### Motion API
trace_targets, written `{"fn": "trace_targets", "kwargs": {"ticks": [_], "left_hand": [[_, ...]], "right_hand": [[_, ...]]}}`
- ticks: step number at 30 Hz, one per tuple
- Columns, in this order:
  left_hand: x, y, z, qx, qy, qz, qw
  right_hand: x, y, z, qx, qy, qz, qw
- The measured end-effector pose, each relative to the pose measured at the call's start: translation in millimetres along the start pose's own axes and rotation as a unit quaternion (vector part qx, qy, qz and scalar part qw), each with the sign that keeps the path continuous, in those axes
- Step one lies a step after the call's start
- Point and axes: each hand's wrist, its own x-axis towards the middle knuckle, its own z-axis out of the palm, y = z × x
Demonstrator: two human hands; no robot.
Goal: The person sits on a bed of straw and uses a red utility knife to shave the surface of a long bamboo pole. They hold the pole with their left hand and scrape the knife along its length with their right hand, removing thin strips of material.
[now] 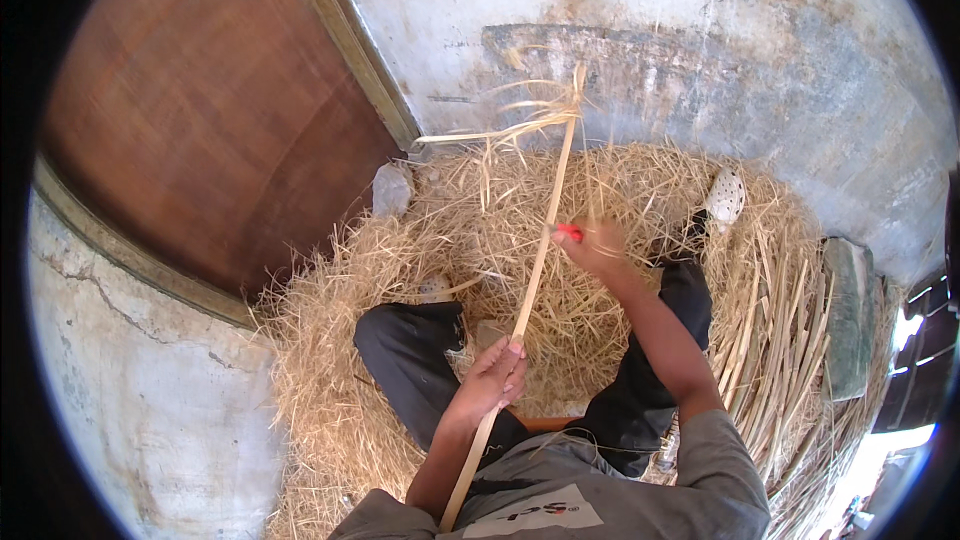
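Note:
A long pale bamboo strip (537,270) runs from my lap up toward the wall, its far end frayed into thin curled shavings (545,112). My left hand (496,372) is wrapped round the strip near my lap. Farther up, on the strip's right side, my right hand (597,246) grips a knife with a red handle (569,232). The blade is small in view and appears to meet the strip's edge.
Loose shavings (320,360) cover the ground around my legs. A bundle of split strips (765,310) lies at the right, beside a greenish block (848,320). A grey stone (392,189) rests near the brown door (220,100). The stained wall (700,70) stands ahead.

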Motion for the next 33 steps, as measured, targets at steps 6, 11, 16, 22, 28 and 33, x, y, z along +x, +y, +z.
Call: {"fn": "trace_targets", "kwargs": {"ticks": [6,11,16,22,28,33], "left_hand": [[1.5,4.8,-3.0,-0.047,-0.003,0.000,0.999],[3.3,1.7,-0.5,-0.031,0.013,-0.009,0.999],[-4.3,-0.8,3.6,0.007,0.008,-0.014,1.000],[-7.0,-8.9,-4.7,-0.050,-0.020,-0.013,0.998],[-26.2,-21.6,6.7,0.013,-0.030,-0.038,0.999],[-29.6,-21.3,9.2,0.037,-0.058,-0.022,0.997]], "right_hand": [[-33.9,-33.5,8.8,0.052,-0.047,-0.092,0.993],[-23.2,-27.9,-4.5,0.035,-0.005,-0.108,0.994],[-2.7,-6.1,-10.7,-0.053,0.053,-0.068,0.995],[7.4,8.2,-14.1,-0.056,0.072,-0.078,0.993],[61.6,64.0,-56.3,-0.148,0.042,0.129,0.980],[97.0,111.9,-73.6,-0.066,0.124,0.238,0.961]]}}
